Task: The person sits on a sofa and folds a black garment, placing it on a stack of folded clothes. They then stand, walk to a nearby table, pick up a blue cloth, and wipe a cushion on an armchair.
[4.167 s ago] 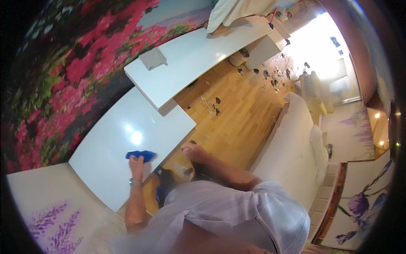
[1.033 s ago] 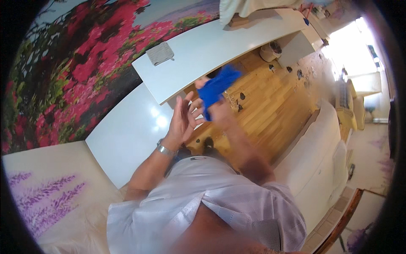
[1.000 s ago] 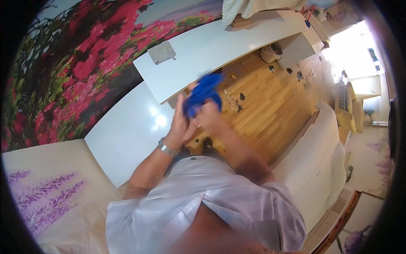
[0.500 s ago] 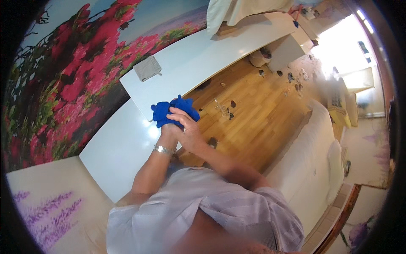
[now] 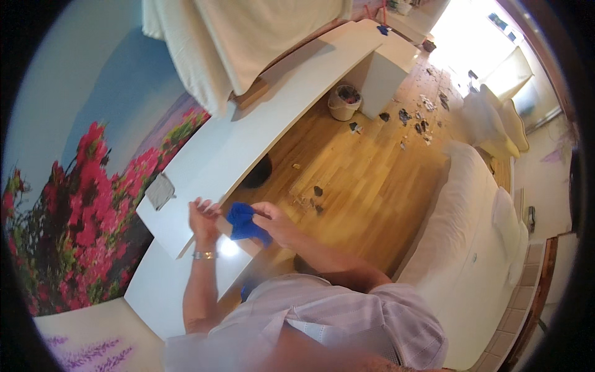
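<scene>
Cloth (image 5: 246,223), blue and bunched, sits just left of the frame's centre, held up between your two hands above the near edge of the white worktop (image 5: 248,149). Your right hand (image 5: 276,224) has its fingers pressed on the cloth's right side, pinching it. Your left hand (image 5: 203,218) is at the cloth's left edge with its fingers half curled and blurred; whether they grip the cloth or only touch it cannot be told. A watch (image 5: 204,255) rings your left wrist. On the worktop, left of your hands, lies a small grey square (image 5: 160,191). A flower mural (image 5: 80,211) fills the left of the frame. Wood floor (image 5: 365,180) runs through the middle, with dark scraps scattered on it and a bin (image 5: 344,101) toward the top. A white sofa (image 5: 471,235) lies along the right.
</scene>
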The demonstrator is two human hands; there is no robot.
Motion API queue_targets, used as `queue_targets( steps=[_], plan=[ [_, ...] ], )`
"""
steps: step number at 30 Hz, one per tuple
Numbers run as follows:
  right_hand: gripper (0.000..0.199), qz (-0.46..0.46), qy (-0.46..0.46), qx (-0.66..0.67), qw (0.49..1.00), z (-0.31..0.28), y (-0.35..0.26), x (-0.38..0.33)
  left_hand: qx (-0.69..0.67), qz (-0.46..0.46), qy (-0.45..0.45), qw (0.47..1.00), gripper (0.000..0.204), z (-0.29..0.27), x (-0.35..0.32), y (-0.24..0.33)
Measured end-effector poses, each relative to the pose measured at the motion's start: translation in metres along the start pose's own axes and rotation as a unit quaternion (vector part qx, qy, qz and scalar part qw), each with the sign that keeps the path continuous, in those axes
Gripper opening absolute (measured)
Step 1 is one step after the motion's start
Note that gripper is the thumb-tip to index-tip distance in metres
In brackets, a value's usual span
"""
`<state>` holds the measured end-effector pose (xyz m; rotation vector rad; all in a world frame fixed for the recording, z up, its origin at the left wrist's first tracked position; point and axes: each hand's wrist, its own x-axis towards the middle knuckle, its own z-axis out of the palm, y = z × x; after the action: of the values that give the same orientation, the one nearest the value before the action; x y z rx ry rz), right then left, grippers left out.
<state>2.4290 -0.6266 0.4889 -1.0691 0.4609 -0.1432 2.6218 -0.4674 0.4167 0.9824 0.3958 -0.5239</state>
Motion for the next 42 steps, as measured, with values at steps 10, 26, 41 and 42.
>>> queue_targets(
  steps=[10, 26, 41, 42],
  plan=[
    [0.045, -0.041, 0.083, 0.132, 0.987, -0.133, -0.031, 0.002, 0.389, 0.369, 0.009, 0.844, 0.063, -0.183, 0.205, 0.126],
    [0.042, 0.005, 0.220, 0.087, 0.972, -0.155, -0.078, 0.050, 0.737, 0.436, 0.108, 0.505, 0.018, -0.110, 0.214, 0.092],
    [0.044, -0.102, 0.150, 0.225, 0.957, -0.329, -0.135, 0.085, 0.526, 0.179, -0.228, 0.799, 0.031, 0.182, 0.177, -0.177],
    [0.043, -0.126, 0.172, 0.228, 0.950, -0.359, -0.140, 0.074, 0.425, 0.075, -0.272, 0.860, 0.031, 0.236, 0.136, -0.200]
  ],
)
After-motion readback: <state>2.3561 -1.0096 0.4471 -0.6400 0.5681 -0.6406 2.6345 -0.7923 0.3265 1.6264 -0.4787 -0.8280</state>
